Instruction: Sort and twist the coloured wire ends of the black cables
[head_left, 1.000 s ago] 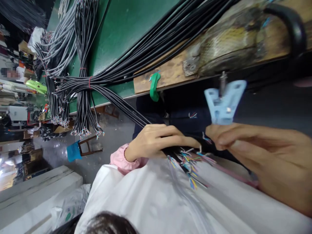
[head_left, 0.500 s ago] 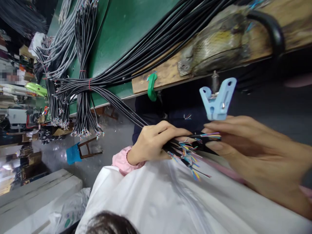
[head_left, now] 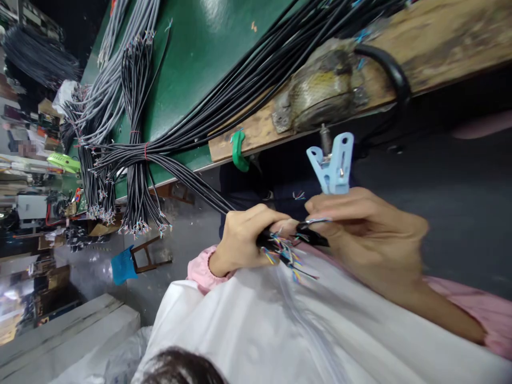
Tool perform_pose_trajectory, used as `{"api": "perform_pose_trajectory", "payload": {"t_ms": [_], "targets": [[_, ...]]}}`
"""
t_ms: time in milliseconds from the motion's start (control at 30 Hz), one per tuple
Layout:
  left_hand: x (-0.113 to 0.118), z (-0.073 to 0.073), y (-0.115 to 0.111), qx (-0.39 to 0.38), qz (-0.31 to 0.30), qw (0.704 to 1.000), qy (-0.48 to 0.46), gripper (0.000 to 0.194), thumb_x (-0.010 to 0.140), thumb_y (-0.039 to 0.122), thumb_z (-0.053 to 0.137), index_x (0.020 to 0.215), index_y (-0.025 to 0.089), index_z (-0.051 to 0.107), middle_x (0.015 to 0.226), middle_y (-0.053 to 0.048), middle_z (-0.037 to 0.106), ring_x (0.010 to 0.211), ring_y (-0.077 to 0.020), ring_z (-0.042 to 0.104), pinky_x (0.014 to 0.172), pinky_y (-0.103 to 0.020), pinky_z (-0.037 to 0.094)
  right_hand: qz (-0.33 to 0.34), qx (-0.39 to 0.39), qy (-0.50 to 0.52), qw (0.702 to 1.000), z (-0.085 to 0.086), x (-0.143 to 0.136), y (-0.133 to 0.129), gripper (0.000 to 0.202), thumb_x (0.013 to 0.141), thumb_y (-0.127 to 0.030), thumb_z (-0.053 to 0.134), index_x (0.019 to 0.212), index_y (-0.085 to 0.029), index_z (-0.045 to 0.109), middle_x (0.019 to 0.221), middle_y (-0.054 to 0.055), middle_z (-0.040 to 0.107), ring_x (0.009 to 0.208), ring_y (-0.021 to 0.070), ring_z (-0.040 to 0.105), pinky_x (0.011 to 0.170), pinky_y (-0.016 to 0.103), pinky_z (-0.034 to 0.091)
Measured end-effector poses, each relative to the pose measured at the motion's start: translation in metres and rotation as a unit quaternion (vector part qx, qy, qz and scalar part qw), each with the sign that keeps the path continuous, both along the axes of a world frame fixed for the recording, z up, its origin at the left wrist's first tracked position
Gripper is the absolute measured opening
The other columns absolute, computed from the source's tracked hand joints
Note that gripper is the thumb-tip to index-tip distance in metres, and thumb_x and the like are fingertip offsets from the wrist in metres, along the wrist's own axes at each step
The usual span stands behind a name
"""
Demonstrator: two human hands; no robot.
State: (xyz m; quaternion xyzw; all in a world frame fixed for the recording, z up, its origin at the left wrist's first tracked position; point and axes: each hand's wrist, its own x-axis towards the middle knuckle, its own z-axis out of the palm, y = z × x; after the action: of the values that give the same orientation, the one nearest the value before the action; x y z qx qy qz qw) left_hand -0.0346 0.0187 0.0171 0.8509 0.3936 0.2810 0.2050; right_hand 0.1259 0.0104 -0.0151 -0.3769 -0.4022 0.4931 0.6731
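My left hand point(head_left: 248, 234) is closed around a bundle of black cables point(head_left: 192, 184), whose stripped ends show thin coloured wires point(head_left: 290, 253) fanned out below my fingers. Close beside it, my right hand point(head_left: 360, 229) pinches the tip of one cable end point(head_left: 316, 221) between thumb and fingers. A light blue clip point(head_left: 333, 165) stands just above my right fingers, below a small metal shaft point(head_left: 326, 140). That shaft comes out of a motor wrapped in clear plastic point(head_left: 320, 93) on a wooden board point(head_left: 440, 48).
Black and grey cable bundles point(head_left: 138, 96) lie on the green table point(head_left: 200, 58). A green clamp point(head_left: 239, 152) sits at the board's edge. On the floor at the left is a blue stool point(head_left: 124, 265); white boxes point(head_left: 68, 336) stand at the lower left.
My right hand has moved left, nearer my left hand, and its fingers have closed further on the cable end. The view has shifted, so the motor and clip appear further left.
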Motion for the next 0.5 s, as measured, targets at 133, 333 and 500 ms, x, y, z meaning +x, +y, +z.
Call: {"api": "perform_pose_trajectory", "payload": {"t_ms": [133,333,500], "targets": [[-0.004,0.001,0.004,-0.042,-0.036,0.998,0.031,0.041,0.101,0.047,0.046,0.094,0.015,0.072,0.074,-0.002,0.071,0.064,-0.0079,0.064,0.062,-0.017,0.051,0.084,-0.011,0.1,0.991,0.003,-0.004,0.002,0.025,0.077,-0.045,0.081,0.064,-0.031,0.066,0.056,-0.002,0.054,0.056,0.0149,0.051,0.051,0.029,0.044],[-0.003,0.001,0.011,-0.012,-0.089,0.996,0.011,0.05,0.101,0.048,0.044,0.123,0.011,0.069,0.098,-0.008,0.075,0.077,-0.0114,0.069,0.065,-0.019,0.055,0.195,-0.104,0.165,0.961,0.014,-0.007,0.006,0.045,0.08,-0.057,0.072,0.06,-0.023,0.05,0.063,-0.001,0.044,0.054,0.0142,0.048,0.047,0.028,0.045],[-0.006,-0.003,0.007,-0.005,-0.131,0.982,0.133,0.036,0.098,0.028,0.048,0.124,0.019,0.071,0.099,-0.005,0.071,0.077,-0.0093,0.066,0.066,-0.019,0.051,0.231,-0.146,0.122,0.954,0.011,0.007,0.004,0.045,0.077,-0.056,0.075,0.058,-0.022,0.053,0.063,0.0,0.045,0.056,0.0141,0.046,0.047,0.028,0.04]]}}
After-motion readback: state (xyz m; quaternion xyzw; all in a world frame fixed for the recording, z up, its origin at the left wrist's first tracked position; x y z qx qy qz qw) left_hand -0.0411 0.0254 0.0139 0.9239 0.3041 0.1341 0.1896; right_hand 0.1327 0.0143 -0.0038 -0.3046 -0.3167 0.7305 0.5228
